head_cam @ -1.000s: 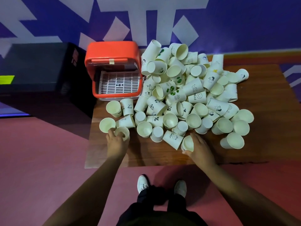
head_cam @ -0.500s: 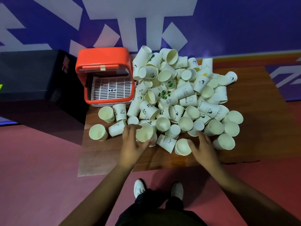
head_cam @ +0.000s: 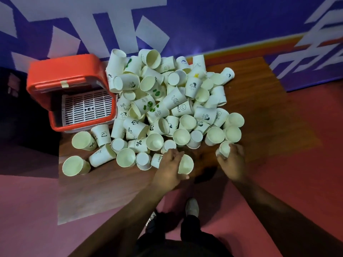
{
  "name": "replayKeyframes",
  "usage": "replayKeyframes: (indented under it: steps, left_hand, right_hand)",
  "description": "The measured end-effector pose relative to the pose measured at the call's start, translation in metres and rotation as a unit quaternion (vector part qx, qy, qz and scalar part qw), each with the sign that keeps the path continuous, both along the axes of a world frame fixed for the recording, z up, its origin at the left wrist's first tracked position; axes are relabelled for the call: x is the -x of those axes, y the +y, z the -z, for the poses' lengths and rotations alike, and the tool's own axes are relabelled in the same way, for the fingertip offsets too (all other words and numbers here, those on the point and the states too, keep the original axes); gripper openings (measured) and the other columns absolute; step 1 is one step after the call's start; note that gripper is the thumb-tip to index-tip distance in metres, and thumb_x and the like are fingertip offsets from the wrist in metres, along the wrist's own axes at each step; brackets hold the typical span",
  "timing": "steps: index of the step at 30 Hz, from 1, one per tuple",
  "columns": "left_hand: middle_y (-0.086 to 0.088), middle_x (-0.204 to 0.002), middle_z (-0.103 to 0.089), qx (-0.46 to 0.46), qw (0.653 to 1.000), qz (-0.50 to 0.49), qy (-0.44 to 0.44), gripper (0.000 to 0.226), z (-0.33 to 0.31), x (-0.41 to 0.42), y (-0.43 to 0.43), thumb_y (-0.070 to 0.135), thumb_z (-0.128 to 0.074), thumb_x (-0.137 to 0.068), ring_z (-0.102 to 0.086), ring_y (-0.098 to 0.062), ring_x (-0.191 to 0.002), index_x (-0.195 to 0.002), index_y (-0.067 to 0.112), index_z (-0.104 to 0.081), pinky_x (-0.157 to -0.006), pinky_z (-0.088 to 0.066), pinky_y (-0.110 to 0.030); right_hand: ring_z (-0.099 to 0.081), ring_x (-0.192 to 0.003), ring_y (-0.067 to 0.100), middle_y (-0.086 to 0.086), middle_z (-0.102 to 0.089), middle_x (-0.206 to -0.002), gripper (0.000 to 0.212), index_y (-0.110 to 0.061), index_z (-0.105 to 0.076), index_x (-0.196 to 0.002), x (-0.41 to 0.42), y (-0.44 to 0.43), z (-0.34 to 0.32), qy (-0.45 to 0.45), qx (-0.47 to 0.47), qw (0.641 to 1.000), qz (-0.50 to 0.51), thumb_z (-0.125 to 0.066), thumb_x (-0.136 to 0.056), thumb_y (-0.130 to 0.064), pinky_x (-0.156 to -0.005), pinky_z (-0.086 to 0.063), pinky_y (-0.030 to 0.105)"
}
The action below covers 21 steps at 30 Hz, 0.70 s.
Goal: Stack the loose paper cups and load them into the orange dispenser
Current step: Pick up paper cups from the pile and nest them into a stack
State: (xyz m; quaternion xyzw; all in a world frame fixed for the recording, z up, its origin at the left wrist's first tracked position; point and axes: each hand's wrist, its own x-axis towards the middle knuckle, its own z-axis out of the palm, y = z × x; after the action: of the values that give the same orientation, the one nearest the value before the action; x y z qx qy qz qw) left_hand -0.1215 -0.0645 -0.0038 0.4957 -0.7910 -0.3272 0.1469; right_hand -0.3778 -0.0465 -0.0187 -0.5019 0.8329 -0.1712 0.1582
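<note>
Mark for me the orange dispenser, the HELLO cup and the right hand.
orange dispenser [head_cam: 65, 70]: head view, top lid.
HELLO cup [head_cam: 182, 108]: head view, printed side.
right hand [head_cam: 232, 162]: head view, back of hand.

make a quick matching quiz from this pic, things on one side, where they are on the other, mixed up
1 left hand
2 right hand
3 orange dispenser
4 white grid

A inside the dispenser
B grips a cup at the pile's near right edge
C left of the cup pile
D grips a cup beside the "Bear" cup

Pairs: 1-D, 2-B, 3-C, 4-A
</note>
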Motion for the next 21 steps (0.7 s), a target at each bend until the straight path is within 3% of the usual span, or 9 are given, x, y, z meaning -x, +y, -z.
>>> replayKeyframes:
  steps: [2,5,8,12,15,18,21]
  left_hand:
    - [-0.013,-0.128,-0.049,0.025,0.999,0.020,-0.039,0.094,0.010,0.001,-0.001,0.037,-0.092,-0.058,-0.051,-0.031,-0.111,-0.139,0.009,-0.053,-0.092,-0.044,-0.040]
    - [-0.012,-0.126,-0.049,0.026,0.998,0.019,-0.052,0.093,0.021,0.004,0.000,0.038,-0.090,-0.057,-0.050,-0.030,-0.109,-0.138,0.011,-0.054,-0.090,-0.044,-0.040]
    - [-0.013,-0.126,-0.048,0.009,1.000,0.010,-0.028,0.093,0.027,0.013,-0.001,0.034,-0.091,-0.058,-0.048,-0.029,-0.111,-0.139,0.010,-0.053,-0.095,-0.041,-0.038]
    - [-0.015,-0.126,-0.049,0.015,1.000,0.013,-0.017,0.095,0.028,0.028,-0.005,0.038,-0.090,-0.059,-0.043,-0.026,-0.114,-0.140,0.007,-0.051,-0.098,-0.041,-0.042]
    - [-0.010,-0.129,-0.045,-0.016,1.000,0.010,0.005,0.094,0.019,0.031,-0.011,0.061,-0.078,-0.068,-0.039,-0.023,-0.117,-0.143,0.012,-0.047,-0.101,-0.035,-0.037]
    - [-0.006,-0.122,-0.046,0.003,0.998,-0.032,0.051,0.069,0.009,0.020,-0.026,0.062,-0.061,-0.083,-0.042,-0.021,-0.116,-0.133,0.014,-0.054,-0.101,-0.035,-0.031]
    - [-0.013,-0.114,-0.052,0.058,0.993,-0.092,0.047,0.050,-0.001,0.006,-0.053,0.044,-0.051,-0.087,-0.046,-0.024,-0.110,-0.119,0.007,-0.062,-0.096,-0.039,-0.032]
  right_hand:
    - [-0.050,-0.116,0.041,0.024,-0.048,-0.128,0.059,0.001,-0.055,-0.122,0.009,-0.005,0.010,0.012,-0.029,1.000,0.001,-0.078,-0.075,-0.026,-0.094,-0.047,0.045]
    - [-0.050,-0.114,0.041,0.024,-0.044,-0.131,0.040,-0.002,-0.063,-0.109,0.018,-0.009,0.023,0.029,-0.080,0.996,-0.012,-0.075,-0.077,-0.025,-0.096,-0.047,0.043]
    - [-0.046,-0.121,0.040,0.025,-0.045,-0.133,0.028,-0.005,-0.068,-0.094,0.029,-0.008,0.033,0.034,-0.102,0.993,-0.038,-0.058,-0.080,-0.028,-0.096,-0.048,0.045]
    - [-0.051,-0.113,0.040,0.022,-0.046,-0.130,0.010,-0.004,-0.066,-0.078,0.029,0.004,0.012,-0.014,-0.016,0.999,-0.027,-0.074,-0.075,-0.009,-0.094,-0.048,0.044]
    - [-0.055,-0.106,0.033,0.017,-0.050,-0.120,0.015,-0.006,-0.064,-0.073,0.023,0.011,-0.022,-0.061,0.069,0.995,-0.026,-0.079,-0.073,-0.007,-0.089,-0.045,0.031]
    - [-0.056,-0.105,0.025,0.009,-0.052,-0.115,0.021,-0.008,-0.065,-0.087,0.011,0.008,-0.054,-0.105,0.110,0.987,-0.053,-0.080,-0.073,-0.013,-0.091,-0.042,0.023]
    - [-0.050,-0.119,0.017,0.002,-0.050,-0.126,0.058,-0.012,-0.055,-0.122,-0.016,0.004,-0.079,-0.191,0.104,0.973,-0.081,-0.081,-0.072,-0.021,-0.101,-0.041,0.028]
